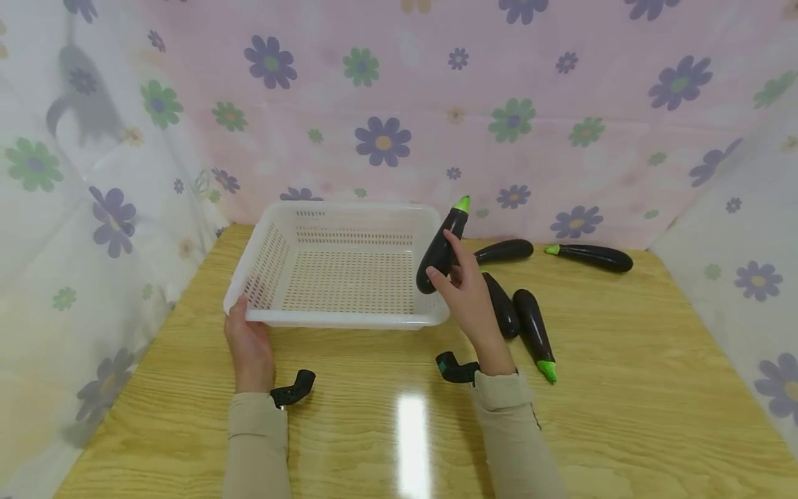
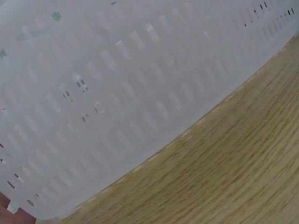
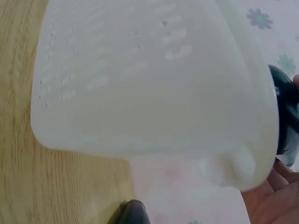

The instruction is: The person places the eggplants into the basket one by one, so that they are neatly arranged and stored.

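Steadying the white basket (image 1: 337,320) at its near left corner: left grip (image 1: 249,346) is clamped there, thumb over the rim. Firm hold needed so the basket doesn't skid. At the basket's right end, right grip (image 1: 472,305) is grasping an eggplant (image 1: 442,251) round the middle, tilted, green end up, by the right rim. Best to clear that rim and ease it down, not drop it. Further right, four more eggplants (image 1: 535,326) lie on the tabletop (image 1: 630,367), two partly hidden behind the right grip. Hard to make out: left fingers under the rim; left wrist view mostly basket wall, fingers cut off; right wrist view crops the held eggplant, can't tell if it touches the rim
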A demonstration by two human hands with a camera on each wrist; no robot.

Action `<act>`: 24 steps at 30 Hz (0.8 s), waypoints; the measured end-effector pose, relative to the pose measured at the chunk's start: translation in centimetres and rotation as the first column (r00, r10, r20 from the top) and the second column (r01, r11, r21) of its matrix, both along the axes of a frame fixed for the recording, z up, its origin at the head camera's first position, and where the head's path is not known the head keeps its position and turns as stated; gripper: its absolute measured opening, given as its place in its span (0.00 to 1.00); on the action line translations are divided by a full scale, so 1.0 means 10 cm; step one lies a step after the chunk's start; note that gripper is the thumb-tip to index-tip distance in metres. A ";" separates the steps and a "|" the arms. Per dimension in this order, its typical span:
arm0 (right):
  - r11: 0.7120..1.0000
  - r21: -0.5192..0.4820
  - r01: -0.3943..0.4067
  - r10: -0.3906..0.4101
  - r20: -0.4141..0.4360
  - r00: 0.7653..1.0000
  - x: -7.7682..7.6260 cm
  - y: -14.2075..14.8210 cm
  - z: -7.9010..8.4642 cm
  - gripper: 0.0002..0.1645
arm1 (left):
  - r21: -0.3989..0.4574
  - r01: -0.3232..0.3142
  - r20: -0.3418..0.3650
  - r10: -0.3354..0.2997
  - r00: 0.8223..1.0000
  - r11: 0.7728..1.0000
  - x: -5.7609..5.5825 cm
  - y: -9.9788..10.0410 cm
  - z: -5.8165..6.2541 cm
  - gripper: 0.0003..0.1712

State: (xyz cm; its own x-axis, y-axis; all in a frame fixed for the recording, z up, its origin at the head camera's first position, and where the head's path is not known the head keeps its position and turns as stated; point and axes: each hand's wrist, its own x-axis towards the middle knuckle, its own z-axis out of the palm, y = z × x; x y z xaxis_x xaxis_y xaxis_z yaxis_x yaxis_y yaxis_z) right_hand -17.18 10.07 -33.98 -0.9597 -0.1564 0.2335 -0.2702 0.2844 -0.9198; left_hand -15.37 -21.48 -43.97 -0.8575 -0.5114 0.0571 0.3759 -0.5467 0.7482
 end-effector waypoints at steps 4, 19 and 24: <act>1.000 0.022 -0.001 0.002 -0.034 0.999 -0.06 -0.06 -0.07 0.36 | -0.004 0.003 0.001 -0.003 1.000 1.000 0.01 0.02 0.02 0.25; 0.964 0.259 0.065 -0.051 -0.061 0.997 -0.31 -0.28 -0.27 0.36 | -0.046 0.013 0.049 -0.011 0.999 0.999 0.04 0.03 0.04 0.24; 0.896 0.434 0.098 -0.057 -0.106 0.993 -0.34 -0.35 -0.30 0.36 | -0.054 0.016 0.027 -0.014 1.000 0.998 0.06 0.02 0.06 0.24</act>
